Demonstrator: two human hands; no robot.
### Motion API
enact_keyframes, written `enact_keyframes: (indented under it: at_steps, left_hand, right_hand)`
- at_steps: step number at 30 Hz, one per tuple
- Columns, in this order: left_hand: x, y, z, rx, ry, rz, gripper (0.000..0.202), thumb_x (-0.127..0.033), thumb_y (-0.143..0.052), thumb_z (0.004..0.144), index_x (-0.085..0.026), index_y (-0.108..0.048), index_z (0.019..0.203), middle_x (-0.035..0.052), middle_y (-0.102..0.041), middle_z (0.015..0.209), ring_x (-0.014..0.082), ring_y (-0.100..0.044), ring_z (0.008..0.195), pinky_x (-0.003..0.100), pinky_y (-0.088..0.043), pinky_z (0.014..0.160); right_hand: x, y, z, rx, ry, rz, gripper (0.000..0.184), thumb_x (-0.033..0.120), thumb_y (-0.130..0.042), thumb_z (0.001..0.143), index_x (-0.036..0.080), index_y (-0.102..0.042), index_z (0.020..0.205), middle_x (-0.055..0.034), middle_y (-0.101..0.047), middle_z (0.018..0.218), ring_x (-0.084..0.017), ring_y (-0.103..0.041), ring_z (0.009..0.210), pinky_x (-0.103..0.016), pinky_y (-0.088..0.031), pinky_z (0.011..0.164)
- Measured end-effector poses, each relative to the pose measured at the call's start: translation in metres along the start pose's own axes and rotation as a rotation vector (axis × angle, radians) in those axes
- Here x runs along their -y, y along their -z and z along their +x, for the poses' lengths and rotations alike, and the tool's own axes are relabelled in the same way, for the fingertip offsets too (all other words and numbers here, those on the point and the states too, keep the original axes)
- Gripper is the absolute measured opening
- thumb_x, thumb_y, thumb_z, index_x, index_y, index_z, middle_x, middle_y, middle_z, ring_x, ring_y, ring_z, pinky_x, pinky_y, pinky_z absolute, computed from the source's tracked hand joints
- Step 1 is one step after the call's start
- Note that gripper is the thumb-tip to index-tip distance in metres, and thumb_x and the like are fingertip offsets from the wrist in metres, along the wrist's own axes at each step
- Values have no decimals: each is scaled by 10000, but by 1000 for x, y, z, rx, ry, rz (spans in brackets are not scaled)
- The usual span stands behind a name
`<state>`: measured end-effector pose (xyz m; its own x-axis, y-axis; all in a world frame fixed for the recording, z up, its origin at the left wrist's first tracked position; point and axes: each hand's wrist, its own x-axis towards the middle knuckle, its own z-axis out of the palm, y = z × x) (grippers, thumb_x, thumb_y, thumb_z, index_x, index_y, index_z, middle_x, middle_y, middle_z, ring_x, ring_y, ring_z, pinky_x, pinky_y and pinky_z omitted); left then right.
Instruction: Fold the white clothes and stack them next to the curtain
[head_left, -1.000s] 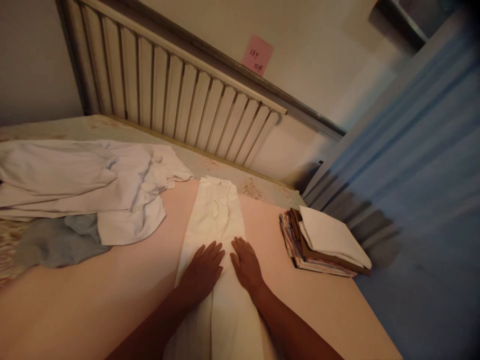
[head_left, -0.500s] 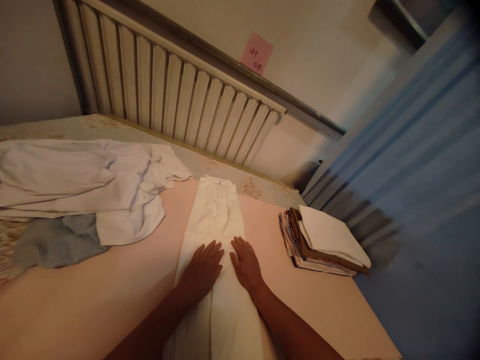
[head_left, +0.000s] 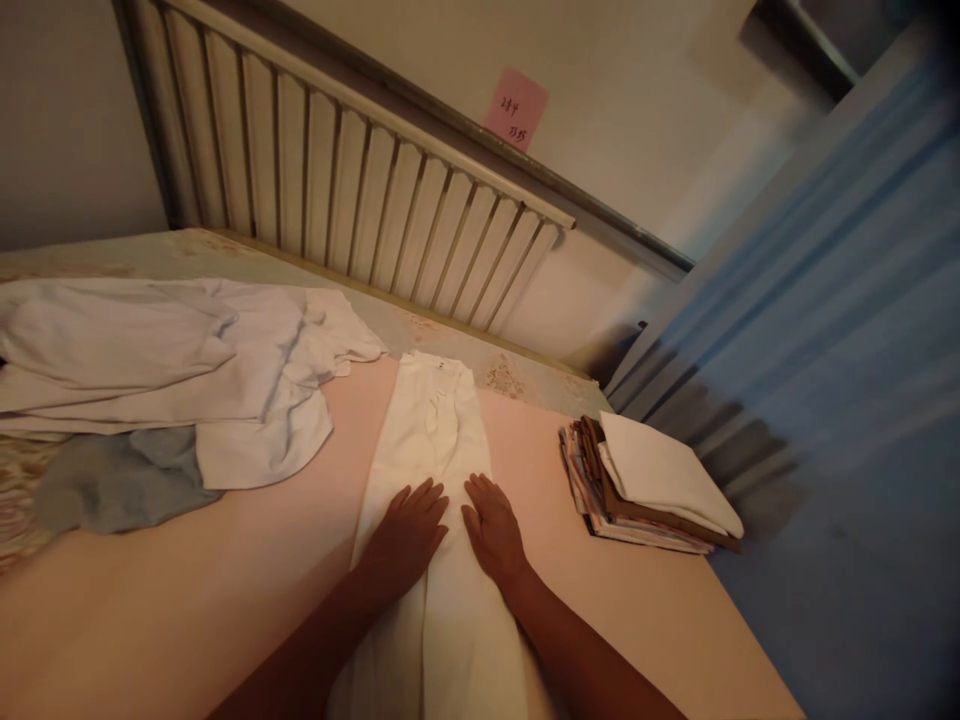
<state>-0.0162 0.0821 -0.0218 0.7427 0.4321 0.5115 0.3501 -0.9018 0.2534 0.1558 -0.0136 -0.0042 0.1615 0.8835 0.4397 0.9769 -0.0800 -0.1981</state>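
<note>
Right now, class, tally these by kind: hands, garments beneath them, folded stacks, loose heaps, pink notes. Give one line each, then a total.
Hands: 2 (left hand, right hand)
Garment beneath them: 1
Folded stack: 1
Loose heap: 1
Pink note: 1
Total: 6

Before me I see a cream, ribbed radiator (head_left: 349, 195) against a pale, plain wall (head_left: 637, 120), with a pink, rectangular paper note (head_left: 517, 108) above it bearing dark handwriting. A long, blue, pleated fabric curtain (head_left: 847, 330) hangs on my right.
</note>
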Motion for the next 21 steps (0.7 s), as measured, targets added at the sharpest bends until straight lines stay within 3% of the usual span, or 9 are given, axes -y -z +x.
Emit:
enact_keyframes:
  at_steps: [4,7,12,21]
  left_hand:
    - [-2,1,0,-9,18,0,325,-246,-432,927,-226,-562,1225,46,-567,1366,225,-446,1321,442,-319,1095]
    - [-3,1,0,-13,21,11,331,-246,-413,934,-225,-565,1226,50,-570,1363,221,-445,1322,443,-316,1097]
    - [0,-2,-1,-32,1,15,352,-269,-387,944,-232,-556,1251,49,-566,1366,217,-440,1327,433,-298,1108]
    - [2,-3,-2,-14,-5,36,355,-266,-400,941,-230,-550,1260,40,-553,1383,221,-431,1330,439,-289,1106]
  right_hand:
    - [7,8,-1,-54,94,-57,449,218,-444,931,171,-468,1377,-107,-421,1476,-239,-288,1416,-525,-248,1155]
    - [10,12,-1,3,166,-43,462,194,-431,929,186,-451,1390,-89,-426,1475,-219,-282,1419,-507,-241,1165]
    - [7,8,3,93,135,-12,412,228,-433,943,177,-510,1344,-95,-482,1432,-218,-356,1384,-470,-321,1139]
    - [3,0,4,56,77,-10,431,287,-455,951,183,-491,1367,-103,-478,1433,-237,-359,1382,-499,-328,1132]
